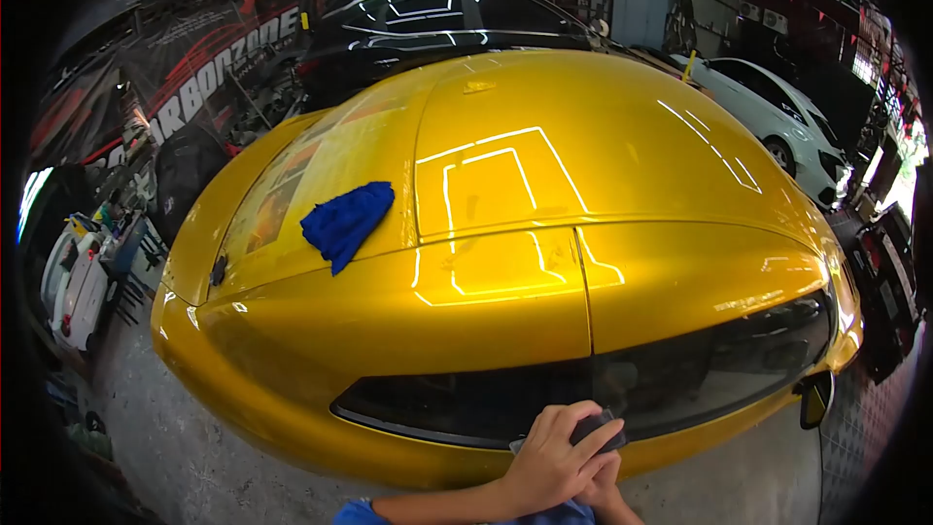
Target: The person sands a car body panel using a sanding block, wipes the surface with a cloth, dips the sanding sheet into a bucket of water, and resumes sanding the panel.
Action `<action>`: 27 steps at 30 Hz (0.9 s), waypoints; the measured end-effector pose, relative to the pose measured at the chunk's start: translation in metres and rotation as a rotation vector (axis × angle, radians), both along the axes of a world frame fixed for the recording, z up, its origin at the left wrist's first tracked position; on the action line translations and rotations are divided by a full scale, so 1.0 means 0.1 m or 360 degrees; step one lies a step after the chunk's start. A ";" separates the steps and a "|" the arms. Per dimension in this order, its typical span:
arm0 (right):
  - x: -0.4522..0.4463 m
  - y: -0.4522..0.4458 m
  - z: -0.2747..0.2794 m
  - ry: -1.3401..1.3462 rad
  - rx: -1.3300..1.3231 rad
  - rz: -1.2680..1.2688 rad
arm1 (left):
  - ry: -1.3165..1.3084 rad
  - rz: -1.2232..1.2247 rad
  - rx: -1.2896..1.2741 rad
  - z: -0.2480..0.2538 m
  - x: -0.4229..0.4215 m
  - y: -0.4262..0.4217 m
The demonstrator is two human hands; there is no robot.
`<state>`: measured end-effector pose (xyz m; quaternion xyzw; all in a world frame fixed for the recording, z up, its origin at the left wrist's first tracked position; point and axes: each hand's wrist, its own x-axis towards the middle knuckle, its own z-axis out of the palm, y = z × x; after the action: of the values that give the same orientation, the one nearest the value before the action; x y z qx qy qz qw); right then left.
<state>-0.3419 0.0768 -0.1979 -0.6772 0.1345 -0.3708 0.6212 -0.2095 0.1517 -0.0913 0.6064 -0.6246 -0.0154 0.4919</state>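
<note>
Both of my hands are together at the bottom centre, in front of the car's dark side window (466,403). My left hand (552,457) is closed around a small dark block-like object (610,436), whose exact kind I cannot make out. My right hand (604,474) is pressed close behind and below it, partly hidden by the left, its fingers closed on the same object. A thin, clear edge shows beside the left knuckles. Beyond the hands is the glossy yellow car (505,331). A crumpled blue cloth (348,224) lies on its roof-side panel.
A black car (457,15) stands behind the yellow one, and a white car (777,112) is at the right. The yellow car's side mirror (814,401) sticks out at lower right. A white-and-red item (87,282) and clutter line the left side. Grey concrete floor (194,437) shows at lower left.
</note>
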 end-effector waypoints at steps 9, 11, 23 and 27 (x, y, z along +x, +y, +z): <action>-0.28 0.12 -0.02 -0.0281 0.0477 -0.0662 | -0.0662 0.0478 -0.0195 0.51 1.17 -0.83; -0.30 0.18 0.01 -0.0311 0.0557 -0.0696 | -0.0840 0.0544 -0.0056 0.43 1.55 -1.13; -0.34 0.19 -0.01 -0.0305 0.0703 -0.0650 | -0.0955 0.0322 0.0000 0.40 2.03 -1.44; -0.32 0.07 -0.04 -0.0340 0.0727 -0.0617 | -0.0943 0.0321 0.0047 0.37 2.05 -1.46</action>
<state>-0.3737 0.0840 -0.2019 -0.4391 0.2750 -0.5115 0.6856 -0.0050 0.0055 -0.0543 0.6505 -0.6771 0.2018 0.2786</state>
